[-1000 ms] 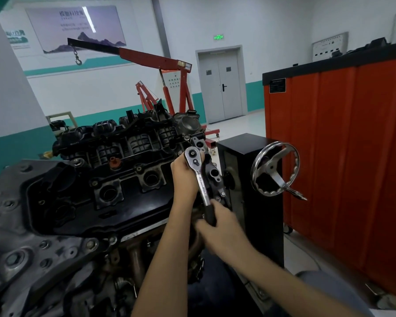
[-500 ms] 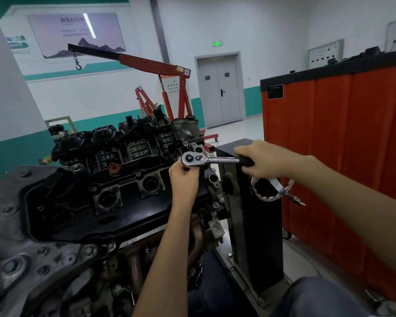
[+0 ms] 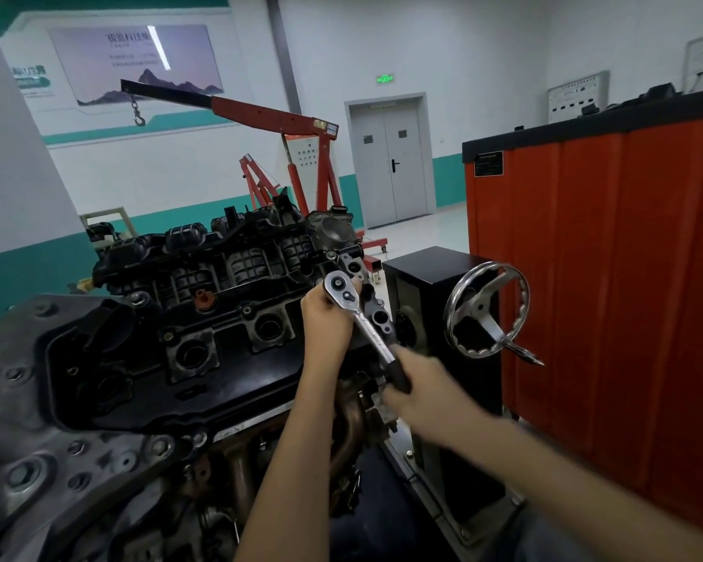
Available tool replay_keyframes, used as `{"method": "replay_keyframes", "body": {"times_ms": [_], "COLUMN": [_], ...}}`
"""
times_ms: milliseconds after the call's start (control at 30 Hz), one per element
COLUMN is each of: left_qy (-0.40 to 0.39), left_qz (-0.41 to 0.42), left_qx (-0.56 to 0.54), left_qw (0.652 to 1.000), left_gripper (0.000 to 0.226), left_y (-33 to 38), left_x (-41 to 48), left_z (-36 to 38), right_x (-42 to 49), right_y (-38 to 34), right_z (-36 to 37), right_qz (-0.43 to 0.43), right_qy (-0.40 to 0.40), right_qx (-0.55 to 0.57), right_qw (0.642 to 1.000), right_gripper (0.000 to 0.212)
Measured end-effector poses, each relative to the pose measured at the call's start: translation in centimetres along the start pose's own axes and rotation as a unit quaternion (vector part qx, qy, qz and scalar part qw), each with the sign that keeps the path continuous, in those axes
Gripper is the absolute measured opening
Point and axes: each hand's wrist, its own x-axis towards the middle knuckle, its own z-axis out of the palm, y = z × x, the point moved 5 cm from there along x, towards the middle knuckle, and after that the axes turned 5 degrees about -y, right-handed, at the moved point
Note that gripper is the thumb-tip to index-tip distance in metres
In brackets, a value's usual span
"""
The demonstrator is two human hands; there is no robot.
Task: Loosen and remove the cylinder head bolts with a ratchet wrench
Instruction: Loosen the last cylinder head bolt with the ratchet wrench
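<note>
Two bare hands hold one shiny silver metal ratchet wrench [image 3: 367, 331] with a black grip. The wrench sits at the right end of the big black and grey car engine [image 3: 220, 318], up by its top edge. The round head of the wrench is the far end, right over that end of the engine, and its flat face looks at the camera. The long bar slants from the head down and to the right, off the side of the engine. So the black grip end points back at the person.

The left hand [image 3: 325, 318] is just under the round head. Its fingers are curled tight around the part below the head. That hand hides what is under the head, so no bolt can be seen there. The right hand [image 3: 419, 395] is wrapped around the black grip, and it looks blurry.

Just right of the engine stands a tall black metal box [image 3: 427, 269] with a shiny silver round hand wheel [image 3: 486, 310] on it. Farther right of the engine is a big orange-red metal cabinet [image 3: 605, 277]. Behind the engine stands a red steel crane [image 3: 268, 115] whose black arm and hook reach out above it. A grey double door [image 3: 388, 164] is far behind the engine.
</note>
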Motion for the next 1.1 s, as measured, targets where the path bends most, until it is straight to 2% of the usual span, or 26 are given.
{"method": "replay_keyframes", "body": {"times_ms": [67, 133, 200, 267, 300, 367, 433, 467, 567, 667, 733, 833, 933, 1033, 1067, 1100], "left_qy": [-0.009, -0.006, 0.003, 0.02, 0.028, 0.037, 0.043, 0.043, 0.029, 0.022, 0.007, 0.001, 0.008, 0.032, 0.041, 0.045], "left_qz": [0.015, 0.026, 0.032, 0.024, 0.023, 0.019, 0.022, 0.027, 0.028, 0.034, 0.026, 0.01, 0.021, 0.006, 0.002, -0.004], "left_qx": [0.032, 0.04, 0.034, 0.028, 0.028, 0.04, 0.053, 0.056, 0.062, 0.06, 0.062, 0.063, 0.062, 0.038, 0.036, 0.036], "left_qw": [0.999, 0.999, 0.999, 0.999, 0.999, 0.998, 0.997, 0.997, 0.997, 0.997, 0.998, 0.998, 0.998, 0.999, 0.999, 0.998], "left_gripper": [0.049, 0.039, 0.034, 0.033, 0.031, 0.026, 0.028, 0.036, 0.055, 0.061, 0.057, 0.051, 0.04, 0.032, 0.031, 0.027], "left_y": [0.3, 0.8, 1.1, 1.0, 0.8, 0.4, 0.0, 0.0, 0.1, 0.6, 0.5, 0.5, 1.0, 0.6, 0.4, 0.2], "left_x": [-0.2, -0.4, -0.5, -0.5, -0.5, -0.6, -0.4, -0.4, -0.3, -0.3, -0.2, -0.2, -0.4, -0.5, -0.4, -0.4], "left_z": [0.2, 0.3, 0.3, 0.1, 0.1, 0.2, 0.1, 0.1, 0.3, 0.3, 0.2, 0.3, 0.6, 0.0, -0.2, -0.2], "right_x": [1.0, 3.3, 5.4, 6.1, 5.6, 3.6, 1.2, 0.1, -1.0, -0.8, -0.6, 0.1, 3.3, 6.1, 6.1, 5.6], "right_y": [0.4, -0.2, -1.6, -2.1, -1.8, -0.4, 1.0, 1.1, -0.1, -1.3, -0.5, 0.9, 0.0, -2.0, -2.2, -2.0], "right_z": [-4.3, -8.6, -11.1, -11.2, -10.7, -8.5, -5.1, -3.1, 2.6, 4.9, 3.3, -2.5, -9.1, -11.3, -11.0, -10.4], "right_qz": [-0.01, -0.033, -0.063, -0.086, -0.079, -0.045, -0.008, 0.005, 0.021, 0.012, 0.015, -0.004, -0.038, -0.093, -0.098, -0.087], "right_qy": [-0.077, -0.111, -0.103, -0.064, -0.047, -0.018, 0.003, 0.017, 0.071, 0.08, 0.062, -0.032, -0.109, -0.085, -0.068, -0.052], "right_qx": [-0.115, -0.264, -0.377, -0.429, -0.417, -0.329, -0.165, -0.082, 0.097, 0.147, 0.097, -0.047, -0.253, -0.421, -0.435, -0.42], "right_qw": [0.99, 0.958, 0.918, 0.897, 0.904, 0.943, 0.986, 0.996, 0.993, 0.986, 0.993, 0.998, 0.961, 0.898, 0.892, 0.902], "right_gripper": [0.031, 0.026, 0.014, 0.012, 0.011, 0.017, 0.023, 0.019, 0.009, 0.017, 0.015, 0.021, 0.021, 0.011, 0.011, 0.011]}}
